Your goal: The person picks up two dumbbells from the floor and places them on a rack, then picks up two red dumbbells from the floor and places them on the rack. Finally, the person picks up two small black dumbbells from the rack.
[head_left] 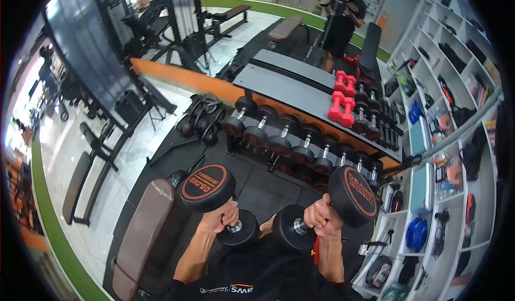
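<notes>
Gripping black dumbbells (pixel 351 196) (one apiece), left hand (pixel 225 216) and right hand (pixel 323 216) closed round handles (pixel 234 227), heads (pixel 208 188) beyond either side.

The person wears a black short-sleeved shirt (pixel 257 269). Across it, a small print shows "aws" in white letters beside an orange vertical line, with smaller white lettering and a white outline shape next to it.

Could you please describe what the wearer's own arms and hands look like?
The left hand and right hand are bare, with no gloves, rings or watch visible. Both forearms are uncovered. The black shirt carries a small white and orange print including "aws"; its sleeve ends are hard to make out.
</notes>
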`<action>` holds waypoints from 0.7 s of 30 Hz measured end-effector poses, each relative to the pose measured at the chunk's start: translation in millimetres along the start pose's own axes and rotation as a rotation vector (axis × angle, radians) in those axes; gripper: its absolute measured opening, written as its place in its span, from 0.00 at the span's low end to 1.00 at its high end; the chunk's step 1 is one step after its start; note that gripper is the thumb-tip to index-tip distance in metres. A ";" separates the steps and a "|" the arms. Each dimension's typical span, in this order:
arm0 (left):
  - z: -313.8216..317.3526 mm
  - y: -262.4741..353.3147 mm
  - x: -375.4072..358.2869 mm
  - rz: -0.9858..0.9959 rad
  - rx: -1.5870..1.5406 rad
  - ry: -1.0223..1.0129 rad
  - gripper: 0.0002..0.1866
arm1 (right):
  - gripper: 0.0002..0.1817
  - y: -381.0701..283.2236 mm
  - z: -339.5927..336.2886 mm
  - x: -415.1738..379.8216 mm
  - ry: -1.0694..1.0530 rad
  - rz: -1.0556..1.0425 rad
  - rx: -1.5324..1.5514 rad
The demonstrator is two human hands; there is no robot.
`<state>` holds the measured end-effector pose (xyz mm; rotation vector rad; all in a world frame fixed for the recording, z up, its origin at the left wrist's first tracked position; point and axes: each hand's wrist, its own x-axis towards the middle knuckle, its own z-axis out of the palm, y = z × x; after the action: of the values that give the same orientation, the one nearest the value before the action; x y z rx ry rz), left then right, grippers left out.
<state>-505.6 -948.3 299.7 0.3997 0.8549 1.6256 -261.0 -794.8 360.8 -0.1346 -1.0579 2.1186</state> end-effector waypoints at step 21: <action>81.6 -10.0 187.3 0.050 0.207 -0.043 0.15 | 0.13 -111.4 -160.5 67.5 0.085 -0.228 -0.245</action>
<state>-489.6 -744.7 311.1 0.6030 0.9907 1.5731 -180.9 -604.5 351.7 -0.2097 -1.2178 1.7614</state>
